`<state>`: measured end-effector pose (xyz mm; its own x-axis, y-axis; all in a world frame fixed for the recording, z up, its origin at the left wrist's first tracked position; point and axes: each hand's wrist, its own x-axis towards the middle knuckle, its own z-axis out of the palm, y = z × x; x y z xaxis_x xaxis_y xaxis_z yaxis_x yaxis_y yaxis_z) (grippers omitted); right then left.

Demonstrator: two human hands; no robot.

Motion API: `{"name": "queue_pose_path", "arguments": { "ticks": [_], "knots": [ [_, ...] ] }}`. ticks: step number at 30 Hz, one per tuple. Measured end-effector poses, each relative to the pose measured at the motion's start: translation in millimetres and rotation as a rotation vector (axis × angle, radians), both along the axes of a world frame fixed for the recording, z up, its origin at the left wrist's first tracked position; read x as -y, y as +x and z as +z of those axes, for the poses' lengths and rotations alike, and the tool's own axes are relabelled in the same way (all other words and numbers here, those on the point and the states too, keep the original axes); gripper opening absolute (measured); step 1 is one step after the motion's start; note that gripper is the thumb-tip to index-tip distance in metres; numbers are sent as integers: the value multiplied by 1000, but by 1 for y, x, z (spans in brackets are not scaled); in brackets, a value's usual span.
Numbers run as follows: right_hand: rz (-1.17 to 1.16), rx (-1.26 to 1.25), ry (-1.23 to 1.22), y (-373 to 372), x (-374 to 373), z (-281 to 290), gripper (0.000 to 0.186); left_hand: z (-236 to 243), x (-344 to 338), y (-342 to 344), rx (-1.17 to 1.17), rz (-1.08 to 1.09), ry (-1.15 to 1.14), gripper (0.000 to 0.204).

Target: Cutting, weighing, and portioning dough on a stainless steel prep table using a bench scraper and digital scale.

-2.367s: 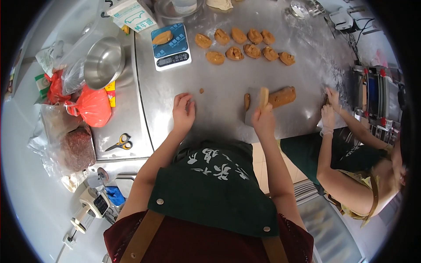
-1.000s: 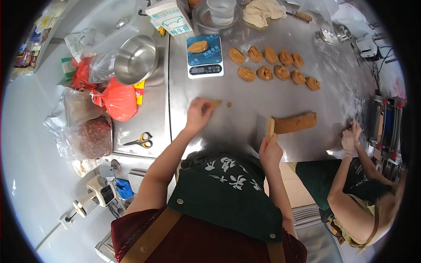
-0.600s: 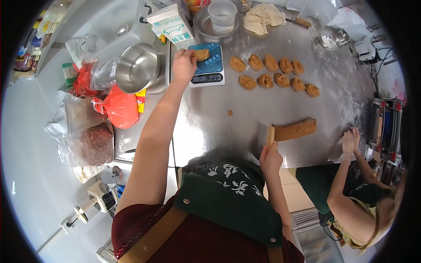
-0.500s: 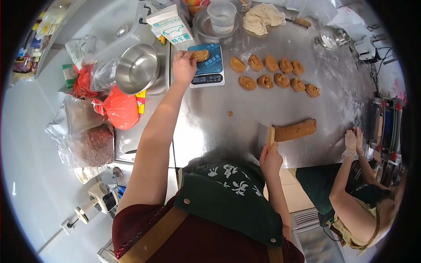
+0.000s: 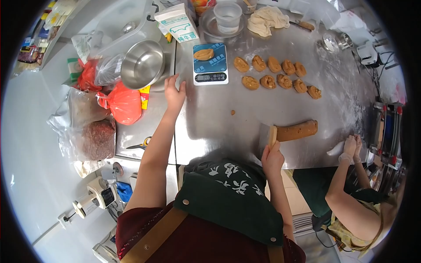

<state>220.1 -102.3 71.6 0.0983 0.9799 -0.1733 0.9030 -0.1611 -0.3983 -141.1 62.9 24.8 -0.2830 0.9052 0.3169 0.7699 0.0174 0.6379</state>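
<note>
My left hand (image 5: 174, 93) is open, fingers loosely apart, just below and left of a digital kitchen scale (image 5: 210, 78). A piece of brown dough (image 5: 204, 54) lies on the scale's blue mat. My right hand (image 5: 271, 158) grips the wooden handle of a bench scraper (image 5: 272, 136). Its blade stands against the left end of a long brown dough log (image 5: 300, 130) on the steel table (image 5: 219, 118). A small dough crumb (image 5: 232, 112) lies left of the scraper. Farther back, several dough pieces (image 5: 274, 64) sit in two rows, with lumpy tops.
A steel bowl (image 5: 142, 63), red bags (image 5: 125, 103), scissors (image 5: 142, 142) and a milk carton (image 5: 180, 24) stand at left; a water tub (image 5: 228, 19) and cloth (image 5: 267, 19) at the back. A co-worker's gloved hands (image 5: 351, 147) are at the right, near a machine (image 5: 383, 129).
My left hand carried a small piece to the scale, then let go and drew back toward me. My right hand still holds the scraper at the log's end.
</note>
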Motion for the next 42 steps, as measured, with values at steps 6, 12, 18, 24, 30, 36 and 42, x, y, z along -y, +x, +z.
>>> {"name": "queue_pose_path", "arguments": {
  "ticks": [6, 12, 18, 24, 30, 36, 42],
  "knots": [
    [-3, 3, 5, 1, 0, -1, 34, 11, -15, 7, 15, -12, 60, 31],
    [-19, 1, -6, -2, -1, -2, 33, 16, -61, 24, -103, -105, 119, 35],
    [-34, 1, -10, -1, 1, -4, 33, 22, -89, 43, -274, -160, 1, 35],
    [-35, -1, -36, -1, 2, -1, 32, 25, -88, 45, -328, -118, 103, 22],
    [-54, -34, -29, -4, -1, 1, 31, 33, -32, 92, 63, -263, 114, 16],
    [0, -149, 76, -22, -18, 21, 33, 4, 79, 160, 26, -528, -138, 23],
    [135, -121, 43, -43, -31, 24, 25, -13, 95, 166, -49, -534, -118, 28]
  ]
}}
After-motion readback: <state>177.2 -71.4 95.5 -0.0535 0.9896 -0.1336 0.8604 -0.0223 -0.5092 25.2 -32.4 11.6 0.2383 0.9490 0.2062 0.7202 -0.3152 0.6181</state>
